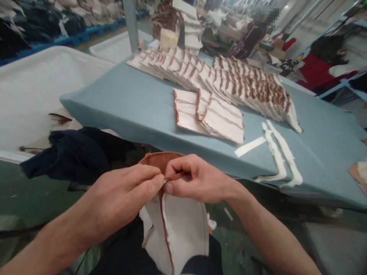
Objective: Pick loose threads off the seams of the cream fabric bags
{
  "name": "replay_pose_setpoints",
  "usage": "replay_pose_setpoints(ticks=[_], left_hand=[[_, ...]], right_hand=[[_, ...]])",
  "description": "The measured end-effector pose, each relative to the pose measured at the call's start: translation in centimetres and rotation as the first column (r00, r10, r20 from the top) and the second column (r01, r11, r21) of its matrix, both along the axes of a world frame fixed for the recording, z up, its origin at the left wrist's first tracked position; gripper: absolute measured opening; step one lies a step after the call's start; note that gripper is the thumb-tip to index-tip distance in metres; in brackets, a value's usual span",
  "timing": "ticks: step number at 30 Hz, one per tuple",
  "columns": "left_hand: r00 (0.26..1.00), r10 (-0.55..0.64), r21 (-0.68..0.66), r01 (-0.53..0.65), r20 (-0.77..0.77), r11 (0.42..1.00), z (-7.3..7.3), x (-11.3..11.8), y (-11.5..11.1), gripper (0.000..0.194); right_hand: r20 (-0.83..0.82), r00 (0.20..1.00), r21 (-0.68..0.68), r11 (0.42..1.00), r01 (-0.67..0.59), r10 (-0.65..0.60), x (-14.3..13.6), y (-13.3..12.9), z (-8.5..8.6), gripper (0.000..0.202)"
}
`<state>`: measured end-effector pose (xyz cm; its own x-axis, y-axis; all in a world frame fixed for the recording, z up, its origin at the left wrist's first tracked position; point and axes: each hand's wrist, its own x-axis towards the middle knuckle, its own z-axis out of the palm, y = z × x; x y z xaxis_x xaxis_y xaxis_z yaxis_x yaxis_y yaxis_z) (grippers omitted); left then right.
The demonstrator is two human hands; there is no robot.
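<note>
Over my lap hangs a sewn fabric piece (185, 225), off-white on this side, with a brown seam down its middle and brown material showing behind my fingers. My left hand (126, 191) is closed on its top edge, thumb and fingers pinched at the seam. Right against it, my right hand (197, 177) pinches a brown strip (176, 175) at the same edge, fingers curled. The two sets of fingertips nearly touch, and what lies exactly between them is hidden.
Ahead is a blue-covered table (123, 103) bearing long rows of white pieces with brown edges (195, 70), a smaller stack (209, 114) and white strips (279, 152). A white bin (51, 72) stands left, with dark blue cloth (71, 152) beside it. A person (255, 34) is farther back.
</note>
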<state>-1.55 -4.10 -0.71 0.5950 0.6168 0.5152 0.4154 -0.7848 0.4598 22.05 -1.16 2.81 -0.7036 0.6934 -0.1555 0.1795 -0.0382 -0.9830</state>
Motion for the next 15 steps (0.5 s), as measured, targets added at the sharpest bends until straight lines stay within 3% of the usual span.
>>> replay_pose_setpoints(ticks=[3,6,10,12,15], left_hand=[[0.997,-0.046,0.141,0.054,-0.062,0.988,-0.1,-0.1,-0.2,0.023],[0.995,0.022,0.213,-0.001,-0.097,0.977,0.2,0.0,-0.8,0.028],[0.979,0.145,0.191,-0.116,-0.145,0.975,-0.3,1.2,-2.9,0.040],[0.959,0.235,0.183,-0.205,-0.159,0.961,-1.0,2.0,-4.1,0.048],[0.962,0.256,0.076,-0.250,-0.093,0.965,-1.4,2.5,-4.9,0.050]], right_hand=[[-0.117,0.991,-0.305,0.952,0.030,-0.068,0.0,-0.6,-1.5,0.036],[-0.186,0.968,-0.487,0.872,0.056,-0.166,-0.2,-1.3,-2.7,0.051],[-0.226,0.935,-0.546,0.830,0.112,-0.274,-0.6,-1.5,-3.8,0.054],[-0.236,0.920,-0.535,0.832,0.146,-0.314,-0.7,-1.5,-4.3,0.055],[-0.255,0.908,-0.464,0.866,0.186,-0.332,-0.6,-1.6,-4.7,0.057]])
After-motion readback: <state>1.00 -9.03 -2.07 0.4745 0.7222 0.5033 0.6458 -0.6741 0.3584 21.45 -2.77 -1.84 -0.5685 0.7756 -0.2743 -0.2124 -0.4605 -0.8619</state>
